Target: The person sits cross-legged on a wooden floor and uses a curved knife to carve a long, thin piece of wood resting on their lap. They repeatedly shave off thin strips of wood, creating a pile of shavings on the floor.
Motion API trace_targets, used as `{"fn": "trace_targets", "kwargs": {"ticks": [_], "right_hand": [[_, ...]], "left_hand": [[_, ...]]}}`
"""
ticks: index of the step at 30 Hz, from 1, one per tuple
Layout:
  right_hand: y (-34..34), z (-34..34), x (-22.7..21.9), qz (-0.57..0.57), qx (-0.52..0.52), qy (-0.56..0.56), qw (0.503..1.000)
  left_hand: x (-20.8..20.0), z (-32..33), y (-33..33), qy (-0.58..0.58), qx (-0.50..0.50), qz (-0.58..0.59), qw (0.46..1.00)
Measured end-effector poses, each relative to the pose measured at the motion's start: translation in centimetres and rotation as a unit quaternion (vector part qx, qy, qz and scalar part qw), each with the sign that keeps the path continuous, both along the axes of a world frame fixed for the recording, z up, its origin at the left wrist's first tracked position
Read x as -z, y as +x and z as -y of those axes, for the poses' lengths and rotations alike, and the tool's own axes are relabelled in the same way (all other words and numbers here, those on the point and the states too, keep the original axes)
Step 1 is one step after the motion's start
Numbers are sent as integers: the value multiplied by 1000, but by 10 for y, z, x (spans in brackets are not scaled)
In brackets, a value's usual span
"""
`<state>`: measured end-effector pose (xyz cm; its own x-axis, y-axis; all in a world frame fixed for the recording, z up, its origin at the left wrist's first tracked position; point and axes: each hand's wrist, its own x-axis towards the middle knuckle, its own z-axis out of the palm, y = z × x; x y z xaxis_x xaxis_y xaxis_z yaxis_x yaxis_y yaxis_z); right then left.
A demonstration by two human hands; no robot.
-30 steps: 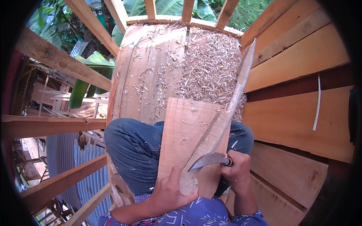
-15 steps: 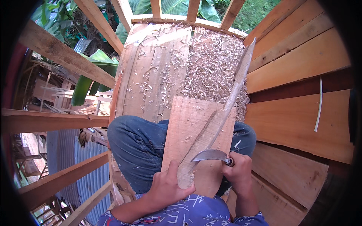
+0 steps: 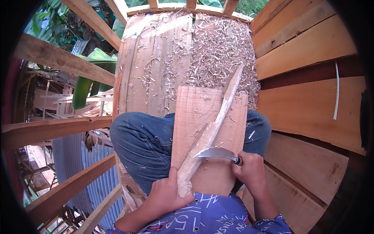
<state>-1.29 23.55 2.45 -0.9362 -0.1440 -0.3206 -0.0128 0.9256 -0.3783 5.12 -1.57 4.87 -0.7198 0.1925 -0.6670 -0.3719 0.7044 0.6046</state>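
Note:
A long, roughly carved piece of wood [image 3: 210,134] slants across a flat wooden board [image 3: 187,105] on my lap, its narrow tip pointing away to the upper right. My left hand [image 3: 168,192] is closed round its thick near end. In my right hand [image 3: 249,168] is the dark handle of a curved knife [image 3: 217,153]. The hooked blade points left, and its tip meets the carved wood's right edge a little above my left hand. The right hand's fingers wrap the handle and are partly hidden.
Curled wood shavings [image 3: 222,50] cover the plank floor [image 3: 136,85] ahead, thickest on the right. A plank wall [image 3: 307,101] rises at the right. Slatted wooden rails [image 3: 58,130] stand at the left, with corrugated metal sheets [image 3: 99,163] and banana leaves [image 3: 83,87] beyond.
The carved wood's far end has come nearer and dropped lower over the board. The knife has moved slightly up in the view with my right hand, its blade still at the wood.

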Motion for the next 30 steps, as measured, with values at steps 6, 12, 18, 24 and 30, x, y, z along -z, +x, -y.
{"fn": "trace_targets", "kwargs": {"ticks": [6, 12, 18, 24, 30], "right_hand": [[-6, 12, -6, 44, -53, 56, 996], [-35, -1, -3, -6, 6, 136, 991], [-32, -6, -22, 49, 0, 152, 987], [-17, 18, -17, 66, -38, 123, 989], [-45, -7, -17, 1, 23, 199, 980]], "left_hand": [[12, 0, 4, 18, 10, -5, 1000], [20, -5, 19, 70, -33, 19, 997], [19, -1, 18, 63, -3, 75, 995], [25, -2, 21, 80, -9, 18, 997], [23, 2, 20, 91, -13, 26, 995]]}}
